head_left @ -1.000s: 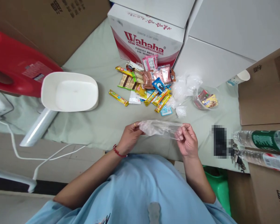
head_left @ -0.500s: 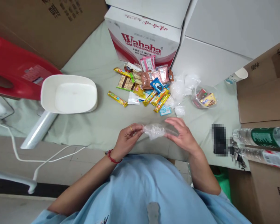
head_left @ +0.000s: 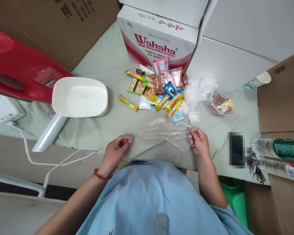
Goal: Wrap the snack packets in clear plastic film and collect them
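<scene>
A thin clear plastic bag point(head_left: 164, 133) is spread out crosswise in front of me, above the cloth. My right hand point(head_left: 199, 141) is closed, pinching the bag's right end between thumb and fingers. My left hand point(head_left: 117, 150), with a ring and a red cord bracelet, is closed with thumb against fingers. It is close to the bag's left end, which is so faint and see-through that I cannot make out whether the fingers hold it. Just beyond the bag lies a pile of wrapped snacks point(head_left: 159, 86), with crumpled clear plastic point(head_left: 194, 93) at its right side.
Left of the pile are a white tub point(head_left: 83, 112), a clear film roll point(head_left: 49, 133) and a red jug point(head_left: 22, 65). To the right are a clear bowl of snacks point(head_left: 221, 111), a paper cup point(head_left: 259, 80), keys point(head_left: 256, 166) and bottles point(head_left: 264, 147). A Wahaba-style carton point(head_left: 159, 36) stands behind.
The bag has gone from a crumpled bunch to a long spread sheet. My left hand has moved left and my right hand slightly right, its fingers closing on the bag's end. The view shifted slightly.
</scene>
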`<state>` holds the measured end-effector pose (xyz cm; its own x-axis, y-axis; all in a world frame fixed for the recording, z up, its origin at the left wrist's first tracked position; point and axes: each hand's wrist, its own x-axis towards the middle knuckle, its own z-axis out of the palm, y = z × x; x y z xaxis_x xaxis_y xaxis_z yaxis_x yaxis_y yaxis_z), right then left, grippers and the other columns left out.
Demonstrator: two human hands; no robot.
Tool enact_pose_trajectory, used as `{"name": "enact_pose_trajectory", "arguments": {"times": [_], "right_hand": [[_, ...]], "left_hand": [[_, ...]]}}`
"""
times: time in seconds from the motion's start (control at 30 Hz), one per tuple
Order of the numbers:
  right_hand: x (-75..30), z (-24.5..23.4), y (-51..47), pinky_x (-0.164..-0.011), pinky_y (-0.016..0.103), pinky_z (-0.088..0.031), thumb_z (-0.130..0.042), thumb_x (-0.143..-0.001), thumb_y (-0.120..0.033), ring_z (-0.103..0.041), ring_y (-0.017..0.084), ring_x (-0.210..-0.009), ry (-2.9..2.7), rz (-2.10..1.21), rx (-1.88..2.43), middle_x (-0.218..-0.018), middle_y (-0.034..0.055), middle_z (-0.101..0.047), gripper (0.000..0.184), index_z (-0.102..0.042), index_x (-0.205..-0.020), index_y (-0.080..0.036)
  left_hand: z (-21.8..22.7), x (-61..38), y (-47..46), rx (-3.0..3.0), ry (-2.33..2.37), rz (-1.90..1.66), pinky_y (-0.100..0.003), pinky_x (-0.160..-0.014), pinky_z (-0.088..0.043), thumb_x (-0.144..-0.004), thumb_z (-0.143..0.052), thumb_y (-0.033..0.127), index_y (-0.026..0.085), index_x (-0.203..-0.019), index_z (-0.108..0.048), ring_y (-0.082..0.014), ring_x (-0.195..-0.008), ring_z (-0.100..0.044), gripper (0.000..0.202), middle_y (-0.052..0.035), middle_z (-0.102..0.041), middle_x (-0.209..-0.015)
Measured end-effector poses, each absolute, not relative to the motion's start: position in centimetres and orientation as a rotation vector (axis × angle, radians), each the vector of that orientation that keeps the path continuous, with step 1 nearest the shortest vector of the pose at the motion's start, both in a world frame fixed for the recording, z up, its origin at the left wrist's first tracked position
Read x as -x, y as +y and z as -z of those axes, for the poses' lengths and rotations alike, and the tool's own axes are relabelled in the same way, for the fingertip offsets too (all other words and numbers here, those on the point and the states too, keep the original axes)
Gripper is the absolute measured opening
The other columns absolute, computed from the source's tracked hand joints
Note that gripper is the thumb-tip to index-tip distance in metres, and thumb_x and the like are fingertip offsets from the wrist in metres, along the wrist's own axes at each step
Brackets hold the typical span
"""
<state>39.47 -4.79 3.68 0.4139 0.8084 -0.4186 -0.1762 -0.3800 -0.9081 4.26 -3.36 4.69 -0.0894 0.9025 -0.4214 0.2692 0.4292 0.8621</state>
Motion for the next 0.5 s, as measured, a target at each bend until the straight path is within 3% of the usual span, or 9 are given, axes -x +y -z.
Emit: {"name": "enact_pose_trajectory", "arguments": {"times": [0.17,0.3,0.4,0.5], "right_hand": [[-39.7,-3.2,-6.2,-0.04,0.022,-0.028,-0.075,-0.085,-0.058,-0.037,0.007,-0.042,-0.844,-1.167,1.629,-0.058,-0.0085,-0.047,0.038,-0.067,-0.091,-0.022],[-39.4,-3.7,-6.6,-0.049,0.024,-0.036,-0.067,-0.094,-0.055,-0.042,0.011,-0.051,-1.136,-1.032,1.657,-0.061,-0.0055,-0.05,0.034,-0.073,-0.097,-0.021],[-40.1,-4.5,-7.4,-0.059,0.026,-0.044,-0.061,-0.099,-0.05,-0.052,0.014,-0.061,-1.367,-0.862,1.683,-0.07,-0.0012,-0.059,0.032,-0.076,-0.1,-0.021],[-42.4,-5.5,-9.3,-0.067,0.028,-0.052,-0.059,-0.101,-0.048,-0.062,0.016,-0.072,-1.62,-0.861,1.683,-0.083,0.004,-0.067,0.032,-0.078,-0.102,-0.022]], "left_hand": [[-5.7,-4.0,-2.3,-1.377,1.709,-0.74,-0.038,-0.086,-0.057,-0.089,-0.061,0.064,0.021,-0.114,-0.067,-0.0246,-0.102,-0.068,0.05,-0.0093,-0.071,-0.116],[-4.8,-7.7,1.6,-1.781,1.691,-0.762,-0.049,-0.108,-0.049,-0.098,-0.05,0.057,0.019,-0.128,-0.062,-0.0303,-0.124,-0.059,0.049,-0.0149,-0.065,-0.131],[-3.3,-10.5,3.6,-2.018,1.705,-0.499,-0.055,-0.105,-0.047,-0.092,-0.061,0.05,0.018,-0.107,-0.068,-0.0364,-0.12,-0.056,0.036,-0.0169,-0.067,-0.117],[-2.2,-11.0,3.2,-2.112,1.53,-0.476,-0.05,-0.098,-0.05,-0.091,-0.062,0.039,0.02,-0.087,-0.067,-0.0315,-0.105,-0.058,0.019,-0.0125,-0.066,-0.099]]}}
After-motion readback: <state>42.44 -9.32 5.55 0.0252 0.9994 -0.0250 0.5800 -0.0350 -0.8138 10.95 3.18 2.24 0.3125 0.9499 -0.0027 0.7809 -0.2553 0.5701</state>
